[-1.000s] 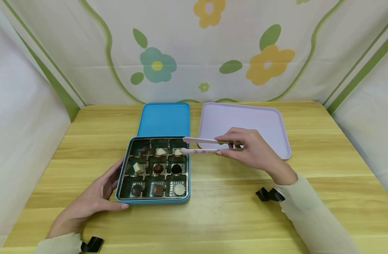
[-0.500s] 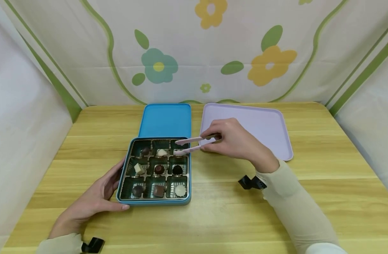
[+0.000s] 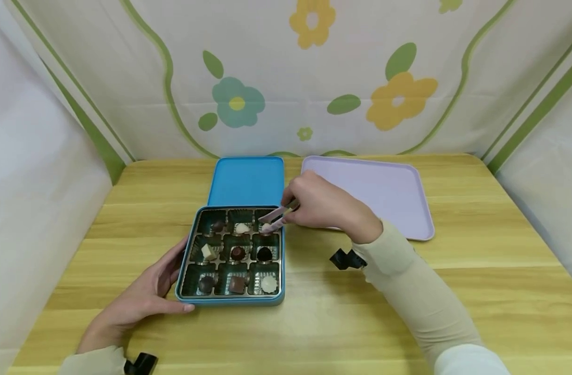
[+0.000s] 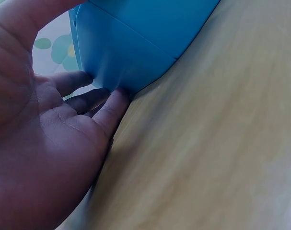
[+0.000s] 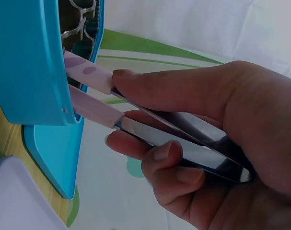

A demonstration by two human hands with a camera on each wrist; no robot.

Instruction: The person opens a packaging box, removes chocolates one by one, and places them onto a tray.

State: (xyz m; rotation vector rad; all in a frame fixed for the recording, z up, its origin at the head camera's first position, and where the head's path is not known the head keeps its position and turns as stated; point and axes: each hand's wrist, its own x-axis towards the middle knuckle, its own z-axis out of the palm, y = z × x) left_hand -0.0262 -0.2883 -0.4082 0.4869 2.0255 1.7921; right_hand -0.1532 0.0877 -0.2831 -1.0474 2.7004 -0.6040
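A blue tin box [image 3: 234, 301] holds a divided insert with several chocolates, one to a compartment, in dark brown, milk brown and white. My left hand [image 3: 147, 297] holds the tin at its left side, thumb along the front edge and fingertips against the blue wall [image 4: 121, 48]. My right hand [image 3: 323, 200] grips a pair of tongs [image 5: 150, 129], metal at the handle with pink tips. In the head view the tips reach into the back right compartment, right at the white chocolate [image 3: 265, 227] there. The tin's wall hides the tips in the right wrist view.
Behind the tin lies a flat blue lid [image 3: 248, 179]. A lilac tray [image 3: 389, 195] sits to its right, partly covered by my right hand and forearm. A white curtain with printed flowers [image 3: 239, 101] hangs behind the wooden table [image 3: 323, 323].
My right hand has moved left with the tongs, and their tips have dropped from over the tin's right edge into the back right compartment and drawn closer together. My left hand stays at the tin.
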